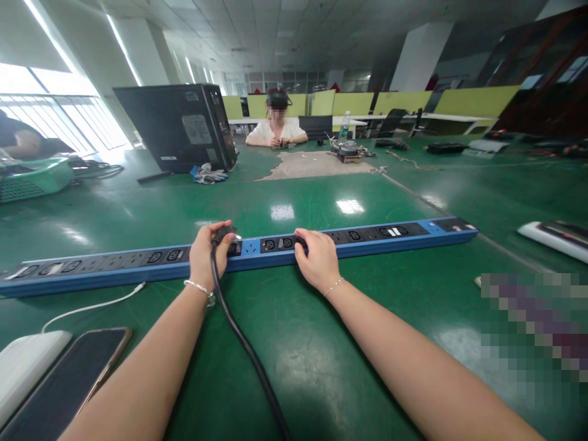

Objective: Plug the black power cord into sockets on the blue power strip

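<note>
A long blue power strip (257,262) with black sockets lies across the green table in front of me. My left hand (209,254) is closed around a black plug (225,234), whose metal prongs point to the right, just over the strip. From that plug a thick black cable (245,343) runs down toward me. My right hand (318,257) rests on the strip right of its middle, thumb and fingers curled over the strip's sockets. What lies under the right palm is hidden.
At lower left are a phone (68,386), a white power bank (27,373) and a white cable (96,311). Further back stand a black computer case (169,128), gloves (209,174) and a green basket (41,180). A person (277,122) sits opposite. A white-edged device (558,239) lies right.
</note>
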A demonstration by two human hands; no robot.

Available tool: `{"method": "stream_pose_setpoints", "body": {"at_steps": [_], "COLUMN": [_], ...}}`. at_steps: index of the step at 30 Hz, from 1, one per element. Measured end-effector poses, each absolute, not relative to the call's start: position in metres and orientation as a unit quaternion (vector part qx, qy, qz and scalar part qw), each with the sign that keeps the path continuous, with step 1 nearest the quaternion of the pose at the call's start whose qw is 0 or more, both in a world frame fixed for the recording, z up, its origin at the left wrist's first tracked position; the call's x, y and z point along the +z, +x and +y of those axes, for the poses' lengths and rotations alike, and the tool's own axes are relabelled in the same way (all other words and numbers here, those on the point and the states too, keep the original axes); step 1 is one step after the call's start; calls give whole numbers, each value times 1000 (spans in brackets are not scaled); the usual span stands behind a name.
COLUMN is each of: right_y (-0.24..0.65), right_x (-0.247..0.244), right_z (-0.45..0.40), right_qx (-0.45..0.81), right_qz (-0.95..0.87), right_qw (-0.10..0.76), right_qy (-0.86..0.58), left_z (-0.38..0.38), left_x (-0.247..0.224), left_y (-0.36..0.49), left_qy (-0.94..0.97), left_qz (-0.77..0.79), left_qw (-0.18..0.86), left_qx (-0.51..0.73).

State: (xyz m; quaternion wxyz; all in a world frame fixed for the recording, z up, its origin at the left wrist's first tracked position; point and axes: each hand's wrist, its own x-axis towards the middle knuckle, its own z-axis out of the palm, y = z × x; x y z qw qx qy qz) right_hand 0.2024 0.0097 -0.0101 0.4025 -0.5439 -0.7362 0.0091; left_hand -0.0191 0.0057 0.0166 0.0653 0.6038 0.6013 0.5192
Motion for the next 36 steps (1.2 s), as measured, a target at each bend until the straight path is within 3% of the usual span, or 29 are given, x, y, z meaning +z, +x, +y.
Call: {"method": "stream_pose_setpoints", "body": {"at_steps": [8,36], "right_y": [201,201], "right_x": [-10,-8], "right_z": [10,7], "right_qx": [15,19], "right_qz": [-738,-736], "right_qw": [394,396], "right_qy": [-548,-548], "left_z": [8,7], "left_x": [17,7], "left_y": [-23,-16], "left_qy": [647,744], "left_qz": [605,574], "left_qw": [99,-50], "left_qx": [454,340]}}
